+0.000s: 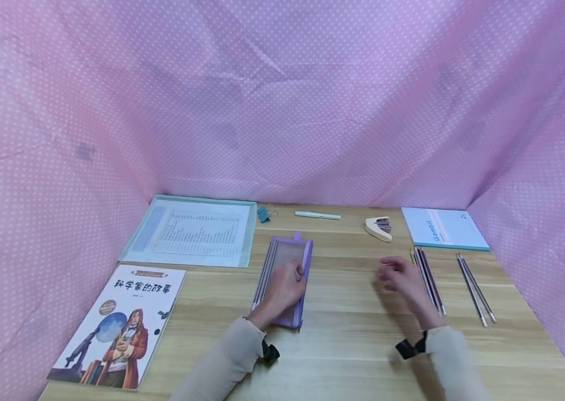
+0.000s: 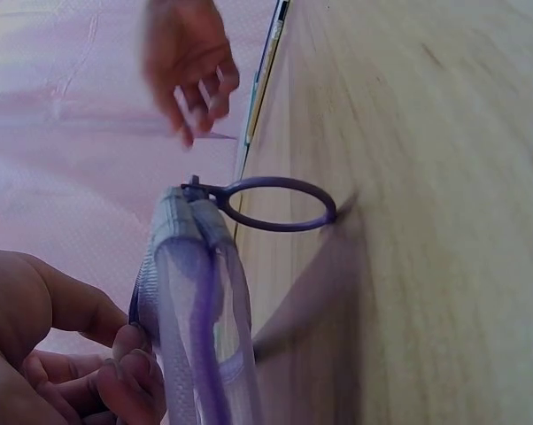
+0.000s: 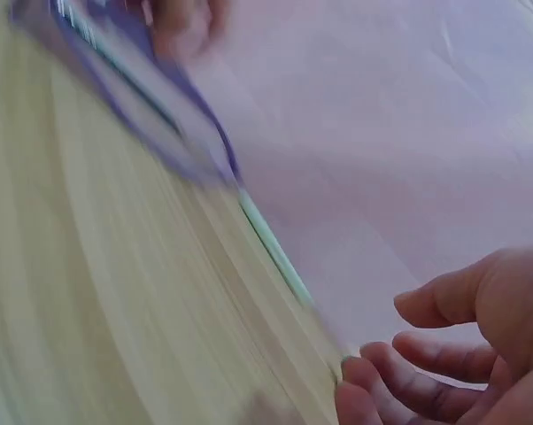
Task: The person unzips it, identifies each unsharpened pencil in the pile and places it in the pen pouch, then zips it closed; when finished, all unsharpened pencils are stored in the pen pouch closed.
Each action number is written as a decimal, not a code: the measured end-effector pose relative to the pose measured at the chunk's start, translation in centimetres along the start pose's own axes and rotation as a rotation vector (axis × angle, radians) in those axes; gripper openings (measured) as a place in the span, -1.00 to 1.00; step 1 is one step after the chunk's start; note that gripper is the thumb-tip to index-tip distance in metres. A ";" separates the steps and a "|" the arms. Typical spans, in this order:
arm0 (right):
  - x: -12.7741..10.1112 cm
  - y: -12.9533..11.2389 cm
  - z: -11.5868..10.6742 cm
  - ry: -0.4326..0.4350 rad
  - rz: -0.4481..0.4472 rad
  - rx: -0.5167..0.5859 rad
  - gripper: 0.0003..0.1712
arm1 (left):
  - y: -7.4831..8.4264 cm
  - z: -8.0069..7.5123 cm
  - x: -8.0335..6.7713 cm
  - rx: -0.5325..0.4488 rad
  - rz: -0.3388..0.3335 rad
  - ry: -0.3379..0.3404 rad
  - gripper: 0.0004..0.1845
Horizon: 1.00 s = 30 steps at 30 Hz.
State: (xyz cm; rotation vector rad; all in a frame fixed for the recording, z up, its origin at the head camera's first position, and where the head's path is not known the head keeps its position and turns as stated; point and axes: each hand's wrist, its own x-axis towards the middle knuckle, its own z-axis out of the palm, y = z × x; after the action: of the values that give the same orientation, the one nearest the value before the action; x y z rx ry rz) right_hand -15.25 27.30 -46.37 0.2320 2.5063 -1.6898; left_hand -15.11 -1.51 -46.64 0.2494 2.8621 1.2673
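Observation:
A purple mesh pencil case [image 1: 287, 320] lies at the middle of the table, with several pencils [image 1: 268, 267] along its left side. My left hand [image 1: 285, 287] pinches the case's upper layer; in the left wrist view the fingertips [image 2: 135, 367] are at its zipped edge, and a ring-shaped zipper pull [image 2: 280, 228] hangs at the corner. Over the table to the right, my right hand [image 1: 403, 278] is empty, its fingers loosely bent. Just beyond that hand lie several dark pencils [image 1: 432, 281], and a smaller group of pencils [image 1: 473, 289] lies farther right.
Along the back are a teal binder clip [image 1: 263, 214], a pale green pen [image 1: 317, 215], a white stapler-like object [image 1: 379, 229] and a light-blue booklet [image 1: 443, 225]. On the left lie a document folder [image 1: 194, 231] and a picture-covered book [image 1: 119, 328]. Pink dotted cloth [image 1: 282, 111] encloses the table.

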 end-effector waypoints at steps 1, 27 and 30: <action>0.1 0.5 -1.4 0.044 -0.011 -0.054 -0.48 | 0.0 0.0 0.0 -0.002 0.000 -0.001 -0.92; 1.0 5.9 -13.2 0.075 0.012 -0.634 -0.58 | -0.3 0.1 0.0 0.007 -0.009 0.007 -0.92; 0.8 5.9 -13.3 0.078 0.042 -0.636 -0.57 | -0.2 0.2 0.0 0.006 -0.009 0.006 -0.92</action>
State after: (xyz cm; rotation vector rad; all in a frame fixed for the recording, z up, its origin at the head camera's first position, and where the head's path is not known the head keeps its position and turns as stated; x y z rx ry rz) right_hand -14.95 41.83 -46.94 0.2852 2.9064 -0.8079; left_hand -15.16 -1.54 -46.94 0.2329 2.8691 1.2610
